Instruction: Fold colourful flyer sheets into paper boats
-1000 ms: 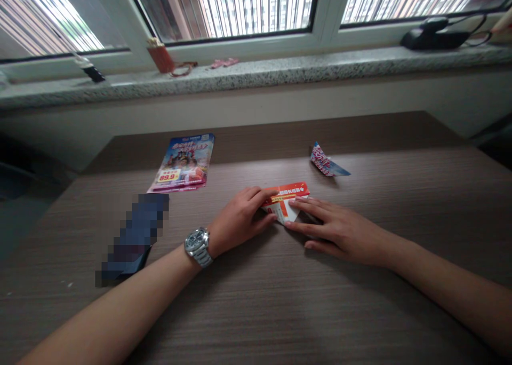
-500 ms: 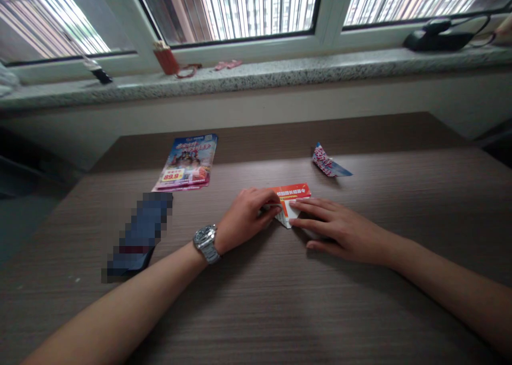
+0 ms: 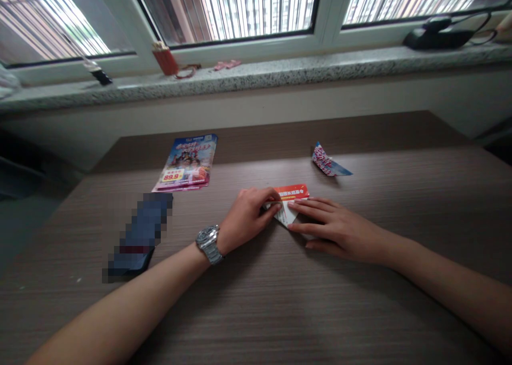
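Observation:
A small folded flyer (image 3: 294, 191) lies on the table, its red band with white lettering at the far side and white folded flaps that come to a point toward me. My left hand (image 3: 253, 210), with a metal watch (image 3: 209, 243) on its wrist, pinches the left flap between thumb and curled fingers. From the right, my right hand (image 3: 336, 226) lies flat with fingers stretched out, the fingertips on the right flap. Part of the paper is hidden under the fingers. Beyond it rests a folded blue and pink paper piece (image 3: 328, 162).
A stack of printed flyers (image 3: 188, 162) lies at the left of the wooden table (image 3: 256, 311). Nearer me is a blurred-out dark flat object (image 3: 140, 237). On the stone sill (image 3: 280, 76) stand a red container (image 3: 165, 60) and a black device (image 3: 440, 34) with a cable.
My left hand has brought the left flap over flatter to the right, and the orange strip between the flaps is now covered. The right hand has barely moved.

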Tool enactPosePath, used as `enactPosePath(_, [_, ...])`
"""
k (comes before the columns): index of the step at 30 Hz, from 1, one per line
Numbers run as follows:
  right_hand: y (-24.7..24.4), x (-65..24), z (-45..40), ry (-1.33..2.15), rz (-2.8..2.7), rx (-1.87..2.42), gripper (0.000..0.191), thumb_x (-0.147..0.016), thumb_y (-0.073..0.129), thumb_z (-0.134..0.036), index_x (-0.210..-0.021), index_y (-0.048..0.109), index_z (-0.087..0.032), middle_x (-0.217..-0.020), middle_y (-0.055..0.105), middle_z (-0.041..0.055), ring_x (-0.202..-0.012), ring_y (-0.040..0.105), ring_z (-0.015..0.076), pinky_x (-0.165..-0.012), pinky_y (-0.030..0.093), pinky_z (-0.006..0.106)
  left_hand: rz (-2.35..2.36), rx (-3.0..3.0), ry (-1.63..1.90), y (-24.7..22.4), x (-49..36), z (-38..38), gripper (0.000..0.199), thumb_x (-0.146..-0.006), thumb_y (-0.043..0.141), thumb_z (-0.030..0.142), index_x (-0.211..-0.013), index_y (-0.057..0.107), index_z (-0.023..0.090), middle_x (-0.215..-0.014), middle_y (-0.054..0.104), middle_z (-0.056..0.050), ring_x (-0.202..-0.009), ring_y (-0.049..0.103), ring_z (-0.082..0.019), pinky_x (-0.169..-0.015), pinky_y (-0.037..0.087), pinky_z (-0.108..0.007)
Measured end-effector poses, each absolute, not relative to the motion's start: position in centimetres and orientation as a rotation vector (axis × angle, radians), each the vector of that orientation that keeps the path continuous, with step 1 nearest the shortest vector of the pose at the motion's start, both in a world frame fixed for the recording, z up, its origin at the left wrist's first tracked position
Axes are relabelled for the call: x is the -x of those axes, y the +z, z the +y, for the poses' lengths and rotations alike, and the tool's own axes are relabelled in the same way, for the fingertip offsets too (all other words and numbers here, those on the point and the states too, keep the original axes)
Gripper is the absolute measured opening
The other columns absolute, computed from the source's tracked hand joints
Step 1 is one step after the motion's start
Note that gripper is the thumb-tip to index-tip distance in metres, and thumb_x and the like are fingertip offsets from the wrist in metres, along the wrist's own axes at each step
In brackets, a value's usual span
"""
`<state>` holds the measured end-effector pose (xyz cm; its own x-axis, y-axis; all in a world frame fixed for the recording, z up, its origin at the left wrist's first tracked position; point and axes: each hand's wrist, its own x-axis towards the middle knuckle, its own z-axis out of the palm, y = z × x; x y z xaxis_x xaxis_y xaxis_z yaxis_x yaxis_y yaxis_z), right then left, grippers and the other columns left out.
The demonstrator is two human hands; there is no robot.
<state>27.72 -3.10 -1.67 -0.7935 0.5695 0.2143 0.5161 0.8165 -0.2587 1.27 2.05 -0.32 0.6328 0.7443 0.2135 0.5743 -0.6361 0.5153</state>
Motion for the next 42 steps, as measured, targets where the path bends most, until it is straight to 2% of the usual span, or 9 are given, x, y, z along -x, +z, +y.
enactPosePath(11, [-1.5,-27.5,-3.2,0.28,-2.719,0.835,0.047,-0.097,0.061,-0.031,-0.143,0.055,-0.026,-0.156,0.047,0.0124,-0.143,0.044,0.0281,-0.117,0.036,0.053,1.108,-2.449,0.589,-0.6,-1.6,1.9,0.012,-0.098,0.057,0.028,-0.106,0.065,0.023,-0.102,0.068,-0.003,-0.096,0.064,-0.02,-0.085,0.044,-0.035])
enactPosePath(16, [-1.4,-27.5,-3.2,0.252,-2.729,0.844,0.052,-0.097,0.06,-0.031,-0.148,0.05,-0.028,-0.156,0.046,0.013,-0.144,0.043,0.0286,-0.116,0.036,0.054,1.126,-2.451,0.622,-0.8,-1.9,1.8,0.014,-0.096,0.06,0.027,-0.108,0.065,0.024,-0.106,0.066,-0.004,-0.098,0.063,-0.021,-0.087,0.045,-0.036])
enactPosePath(21, [-1.6,-27.4,-3.3,0.21,-2.768,0.866,0.049,-0.099,0.057,-0.036,-0.147,0.051,-0.028,-0.158,0.043,0.0146,-0.144,0.042,0.0304,-0.116,0.035,0.055,1.159,-2.452,0.643,-1.0,-2.0,1.7,0.018,-0.095,0.061,0.026,-0.113,0.065,0.023,-0.112,0.06,-0.007,-0.101,0.061,-0.022,-0.09,0.048,-0.038])
enactPosePath(27, [-1.5,-27.3,-3.4,0.208,-2.74,0.881,0.049,-0.098,0.058,-0.036,-0.146,0.053,-0.03,-0.157,0.045,0.0128,-0.142,0.045,0.0302,-0.116,0.037,0.053,1.151,-2.524,0.719,-1.3,-1.8,1.8,0.02,-0.095,0.062,0.028,-0.113,0.065,0.022,-0.119,0.059,-0.01,-0.108,0.058,-0.024,-0.095,0.05,-0.042])
enactPosePath(32, [-1.4,-27.8,-3.2,0.182,-2.753,0.9,0.048,-0.098,0.058,-0.035,-0.146,0.054,-0.029,-0.158,0.044,0.0119,-0.143,0.044,0.03,-0.117,0.036,0.054,0.867,-2.823,0.706,-0.5,-0.9,1.6,0.023,-0.1,0.055,0.028,-0.12,0.065,0.025,-0.128,0.064,-0.007,-0.116,0.058,-0.024,-0.101,0.047,-0.043])
enactPosePath(35, [-1.5,-28.2,-3.0,0.173,-2.741,0.922,0.048,-0.098,0.059,-0.035,-0.145,0.054,-0.029,-0.157,0.045,0.0118,-0.143,0.043,0.0309,-0.117,0.036,0.055,0.677,-2.958,0.57,0.0,-0.2,1.3,0.026,-0.101,0.054,0.032,-0.123,0.064,0.024,-0.132,0.065,-0.006,-0.123,0.057,-0.025,-0.108,0.044,-0.043])
enactPosePath(38, [-1.7,-28.5,-3.0,0.181,-2.732,0.913,0.047,-0.098,0.059,-0.035,-0.144,0.055,-0.028,-0.157,0.045,0.013,-0.143,0.044,0.0313,-0.116,0.037,0.055,0.625,-2.985,0.464,0.1,0.2,1.1,0.038,-0.101,0.052,0.04,-0.134,0.059,0.023,-0.138,0.062,-0.008,-0.126,0.057,-0.025,-0.114,0.041,-0.045])
enactPosePath(42, [-1.8,-28.6,-2.9,0.229,-2.701,0.908,0.051,-0.097,0.06,-0.034,-0.146,0.052,-0.027,-0.156,0.046,0.0125,-0.142,0.045,0.0307,-0.116,0.038,0.054,0.606,-2.972,0.401,0.0,0.2,1.1,0.042,-0.102,0.051,0.042,-0.137,0.058,0.02,-0.141,0.06,-0.01,-0.13,0.057,-0.026,-0.113,0.044,-0.046])
